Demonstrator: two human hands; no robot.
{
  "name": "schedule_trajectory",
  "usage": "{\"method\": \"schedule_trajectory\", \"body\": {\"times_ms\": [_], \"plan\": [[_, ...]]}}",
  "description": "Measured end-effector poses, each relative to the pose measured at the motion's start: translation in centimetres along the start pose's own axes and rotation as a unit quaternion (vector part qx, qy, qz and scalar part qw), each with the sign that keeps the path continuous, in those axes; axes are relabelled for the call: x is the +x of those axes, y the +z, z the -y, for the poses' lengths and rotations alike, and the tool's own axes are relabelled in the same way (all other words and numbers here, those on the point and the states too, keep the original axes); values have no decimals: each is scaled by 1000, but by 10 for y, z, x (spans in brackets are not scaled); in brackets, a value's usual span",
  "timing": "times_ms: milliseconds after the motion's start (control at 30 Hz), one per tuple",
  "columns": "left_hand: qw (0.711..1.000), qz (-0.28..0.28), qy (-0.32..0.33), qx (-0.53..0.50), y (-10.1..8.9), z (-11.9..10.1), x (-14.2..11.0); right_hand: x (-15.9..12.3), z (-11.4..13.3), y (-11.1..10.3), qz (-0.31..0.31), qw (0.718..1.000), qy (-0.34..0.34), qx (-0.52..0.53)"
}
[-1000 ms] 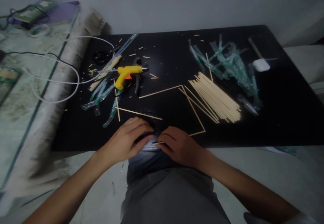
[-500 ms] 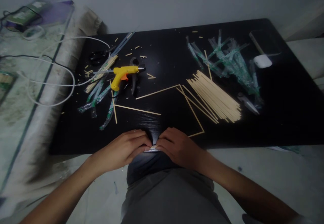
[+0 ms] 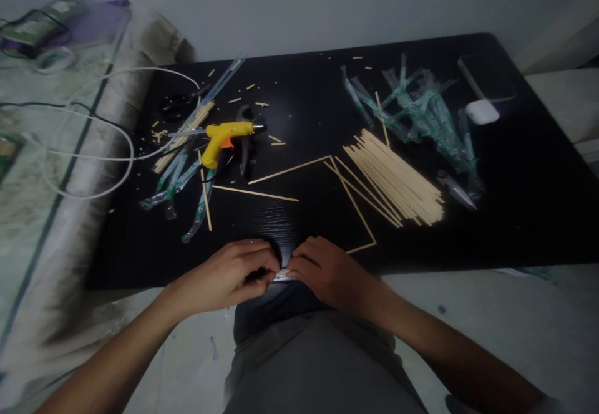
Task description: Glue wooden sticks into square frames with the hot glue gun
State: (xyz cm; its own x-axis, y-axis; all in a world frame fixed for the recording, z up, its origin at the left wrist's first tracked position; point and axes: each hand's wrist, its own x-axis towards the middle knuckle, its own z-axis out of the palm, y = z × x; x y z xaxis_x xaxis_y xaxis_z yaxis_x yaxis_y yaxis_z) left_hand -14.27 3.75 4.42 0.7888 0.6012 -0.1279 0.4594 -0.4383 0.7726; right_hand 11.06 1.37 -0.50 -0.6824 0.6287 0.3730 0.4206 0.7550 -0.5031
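At the table's front edge, my left hand (image 3: 234,274) and my right hand (image 3: 330,272) are close together, each with thumb and fingers pinched on a thin pale strip (image 3: 282,274). A short whitish piece of it shows between the fingertips; the rest is hidden. Beyond my hands lies a loose wooden stick (image 3: 256,193), and another stick (image 3: 204,192) stands crosswise at its left end. An angled outline of thin sticks (image 3: 358,207) runs behind and to the right of my right hand.
A yellow glue gun (image 3: 228,136) lies left on the black table (image 3: 299,90), near black scissors (image 3: 175,106) and green-printed wrappers. Right are a pile of wooden sticks (image 3: 397,180), more wrappers (image 3: 428,105), a pointed metal tool (image 3: 456,189), a white case (image 3: 482,112) and a phone-like slab (image 3: 486,77).
The loose stick beyond my hands has swung slightly away from me and stands apart from the crosswise one. My left fingers have shifted, with a wider gap above the thumb. The view has moved a little.
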Motion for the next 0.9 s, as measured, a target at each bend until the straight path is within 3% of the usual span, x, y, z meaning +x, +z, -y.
{"method": "schedule_trajectory", "body": {"times_ms": [333, 533, 900], "plan": [[998, 15, -7, -67, -2, 8, -2, 2, 2, -3, -20, 1000, -3, 7], [998, -5, 8, -55, 0, 9, -2, 2, 2, -3, -10, 1000, 5, 7], [998, -45, 6, -38, 8, 4, -5, 3, 2, -1, -54, 999, -9, 3]]}}
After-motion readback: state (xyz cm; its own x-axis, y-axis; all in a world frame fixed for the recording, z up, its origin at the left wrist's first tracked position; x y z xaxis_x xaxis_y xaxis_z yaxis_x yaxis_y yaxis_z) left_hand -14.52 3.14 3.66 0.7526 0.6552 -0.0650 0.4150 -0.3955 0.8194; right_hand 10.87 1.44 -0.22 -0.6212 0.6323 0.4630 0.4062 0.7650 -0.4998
